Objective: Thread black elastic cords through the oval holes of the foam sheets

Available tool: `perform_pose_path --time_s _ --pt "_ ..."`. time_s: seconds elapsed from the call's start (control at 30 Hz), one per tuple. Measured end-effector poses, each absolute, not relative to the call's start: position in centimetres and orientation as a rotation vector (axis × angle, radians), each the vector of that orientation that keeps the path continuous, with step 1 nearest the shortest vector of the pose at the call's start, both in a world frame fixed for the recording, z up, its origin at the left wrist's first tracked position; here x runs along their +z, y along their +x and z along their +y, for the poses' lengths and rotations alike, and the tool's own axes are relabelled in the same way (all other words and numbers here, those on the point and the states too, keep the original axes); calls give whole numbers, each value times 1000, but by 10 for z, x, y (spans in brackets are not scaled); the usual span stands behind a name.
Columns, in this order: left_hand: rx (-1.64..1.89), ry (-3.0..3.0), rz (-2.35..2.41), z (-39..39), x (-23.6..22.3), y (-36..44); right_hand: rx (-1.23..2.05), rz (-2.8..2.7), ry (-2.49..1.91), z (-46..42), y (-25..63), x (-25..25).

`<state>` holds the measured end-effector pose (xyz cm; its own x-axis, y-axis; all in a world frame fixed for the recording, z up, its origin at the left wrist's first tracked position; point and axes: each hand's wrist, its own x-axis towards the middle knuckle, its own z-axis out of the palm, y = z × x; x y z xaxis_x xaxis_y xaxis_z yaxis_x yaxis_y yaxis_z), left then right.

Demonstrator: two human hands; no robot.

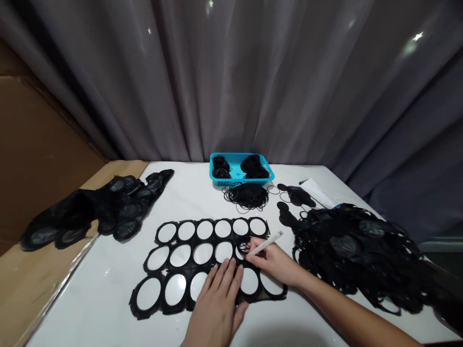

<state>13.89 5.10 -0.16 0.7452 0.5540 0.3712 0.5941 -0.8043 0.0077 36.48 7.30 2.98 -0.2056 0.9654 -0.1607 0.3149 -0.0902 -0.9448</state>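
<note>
Black cut-out sheet (191,242) with three rows of round openings, lying flat near the front edge of a white table (83,308), roughly midway along it. Bare white tabletop showing through almost every opening. Only one opening, toward the right end of the middle row, crossed by a thin black loop (245,246), so most of this sheet appears unworked as far as can be judged. Left hand (217,299) open and flat, fingers spread, pressing on the bottom row. Right hand (275,262) narrow, fingers and thumb pinched around a slim white stick (265,243), with its lower end at the thin black loop.

Near the back edge, a blue plastic basket (241,168) holding dark coils, and just in front of it a tangle of thin black loops (246,196). At the left corner, a pile of black sheets (94,212) with dark, glossy discs in their openings, spilling over onto brown cardboard (36,159). Along the right edge, a much larger black heap (347,246) of similar sheets, crowding close beside the right forearm. Behind the heap, a strip of white paper (318,193). Across the back, a grey curtain (231,72).
</note>
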Motion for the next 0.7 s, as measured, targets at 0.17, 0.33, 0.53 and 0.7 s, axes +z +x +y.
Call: perform_pose_path --time_s 0.17,0.33,0.53,0.7 --pt "-467 -2794 -981 52 2 145 1217 -1640 -1451 71 361 27" --pt "-444 -2773 -979 51 4 142 1068 -1749 -1483 71 359 30" --pt "-450 -2764 -976 50 2 139 774 -2005 -1350 61 354 23" --pt "-430 -2780 -979 47 0 137 477 -2181 -1270 74 361 18"
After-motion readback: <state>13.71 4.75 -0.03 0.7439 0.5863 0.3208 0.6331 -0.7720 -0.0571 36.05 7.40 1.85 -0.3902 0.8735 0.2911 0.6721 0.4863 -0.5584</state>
